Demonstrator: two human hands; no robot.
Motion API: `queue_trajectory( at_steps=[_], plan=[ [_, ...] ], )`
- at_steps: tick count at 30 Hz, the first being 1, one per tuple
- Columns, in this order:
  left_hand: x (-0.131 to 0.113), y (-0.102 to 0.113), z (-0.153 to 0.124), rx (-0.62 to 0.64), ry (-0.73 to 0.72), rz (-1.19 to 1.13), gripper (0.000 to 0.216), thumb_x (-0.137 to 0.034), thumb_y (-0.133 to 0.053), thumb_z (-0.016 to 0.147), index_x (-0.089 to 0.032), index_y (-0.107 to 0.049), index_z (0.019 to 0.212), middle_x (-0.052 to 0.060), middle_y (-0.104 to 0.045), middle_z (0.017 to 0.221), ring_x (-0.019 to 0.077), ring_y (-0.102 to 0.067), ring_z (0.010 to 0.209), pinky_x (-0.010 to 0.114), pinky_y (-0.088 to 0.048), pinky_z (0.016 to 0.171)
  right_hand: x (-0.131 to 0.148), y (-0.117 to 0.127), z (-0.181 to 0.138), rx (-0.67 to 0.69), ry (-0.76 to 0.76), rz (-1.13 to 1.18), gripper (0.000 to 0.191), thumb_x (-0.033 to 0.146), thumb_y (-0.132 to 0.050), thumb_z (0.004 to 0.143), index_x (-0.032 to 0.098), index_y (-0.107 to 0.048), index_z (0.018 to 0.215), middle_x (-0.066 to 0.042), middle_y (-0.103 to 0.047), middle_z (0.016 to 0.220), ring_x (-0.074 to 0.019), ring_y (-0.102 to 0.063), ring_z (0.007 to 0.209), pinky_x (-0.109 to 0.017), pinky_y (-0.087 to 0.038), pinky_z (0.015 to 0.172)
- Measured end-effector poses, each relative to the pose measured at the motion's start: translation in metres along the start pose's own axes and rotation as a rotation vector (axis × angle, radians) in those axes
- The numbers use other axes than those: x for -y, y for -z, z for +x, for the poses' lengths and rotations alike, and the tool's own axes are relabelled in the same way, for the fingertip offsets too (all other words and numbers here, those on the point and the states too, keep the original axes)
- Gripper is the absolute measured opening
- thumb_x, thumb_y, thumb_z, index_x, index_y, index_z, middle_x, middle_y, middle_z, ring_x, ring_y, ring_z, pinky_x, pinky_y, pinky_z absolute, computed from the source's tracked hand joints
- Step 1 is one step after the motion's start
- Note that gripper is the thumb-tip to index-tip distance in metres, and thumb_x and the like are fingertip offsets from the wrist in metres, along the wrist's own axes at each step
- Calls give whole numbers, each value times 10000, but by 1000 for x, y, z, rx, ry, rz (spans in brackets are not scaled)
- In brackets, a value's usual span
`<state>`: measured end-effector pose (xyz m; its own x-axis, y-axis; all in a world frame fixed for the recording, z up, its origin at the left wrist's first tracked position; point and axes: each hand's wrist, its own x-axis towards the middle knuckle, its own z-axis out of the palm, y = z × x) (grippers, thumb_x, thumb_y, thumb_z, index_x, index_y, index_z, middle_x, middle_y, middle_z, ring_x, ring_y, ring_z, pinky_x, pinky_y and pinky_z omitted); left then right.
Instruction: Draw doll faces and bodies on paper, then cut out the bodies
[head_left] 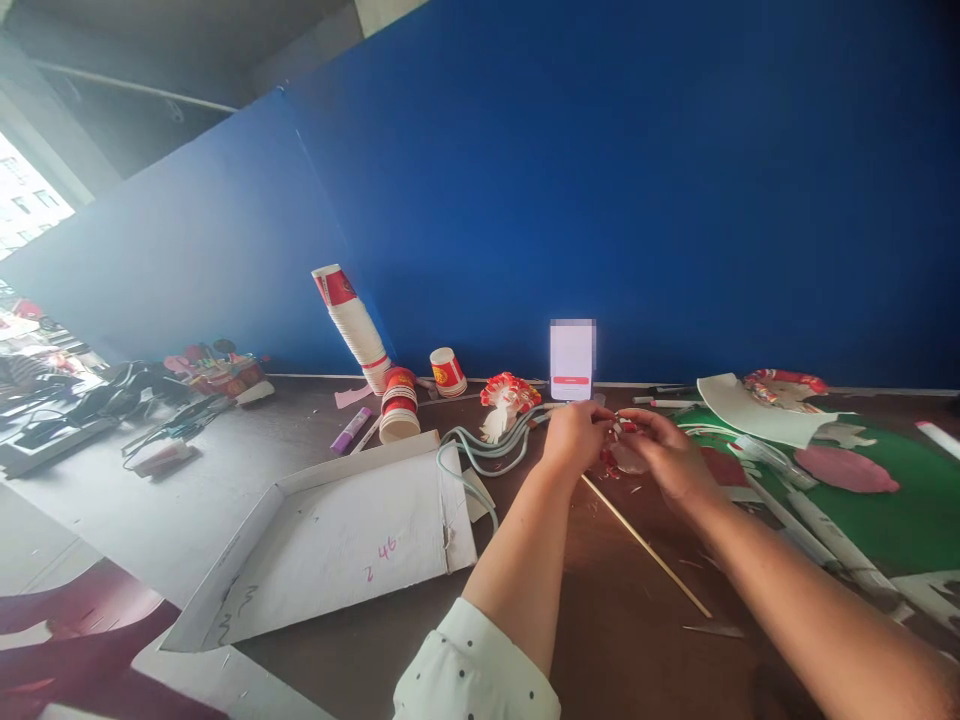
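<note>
With the fingers of my left hand [576,440] and right hand [671,458] pinched around the red-and-white piece [628,458] near the tabletop's [600,600] far edge, I'm apparently shaping it, which calls for light, steady pressure next.

We see a dark brown worktop [600,610]. Along its far edge we find a tall, leaning stack of red-and-white paper cups [354,328] and, to the right, an upturned red-and-white paper cup [448,374]. Nearer us lie a purple cylindrical glue stick [350,430], a shallow white cardboard tray [322,565], a thin pale wooden stick [649,548] and, towards the right edge, a flat green sheet [919,510].
</note>
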<state>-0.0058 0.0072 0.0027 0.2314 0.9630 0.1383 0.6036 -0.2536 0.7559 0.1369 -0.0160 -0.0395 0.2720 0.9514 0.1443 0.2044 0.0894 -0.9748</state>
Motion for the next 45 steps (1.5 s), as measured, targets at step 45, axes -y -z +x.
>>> queue_trajectory(
  at_steps=[45],
  plan=[
    [3, 18, 3, -23, 149, -199, 372, -282, -755, 779, -180, -723, 1136, 72, -751, 1085, 193, -689, 975, 265, -510, 887, -5, 1, -4, 22, 62, -50, 302, 394, -704, 708, 232, -745, 959, -59, -768, 886, -270, -712, 836, -392, -552, 733]
  ],
)
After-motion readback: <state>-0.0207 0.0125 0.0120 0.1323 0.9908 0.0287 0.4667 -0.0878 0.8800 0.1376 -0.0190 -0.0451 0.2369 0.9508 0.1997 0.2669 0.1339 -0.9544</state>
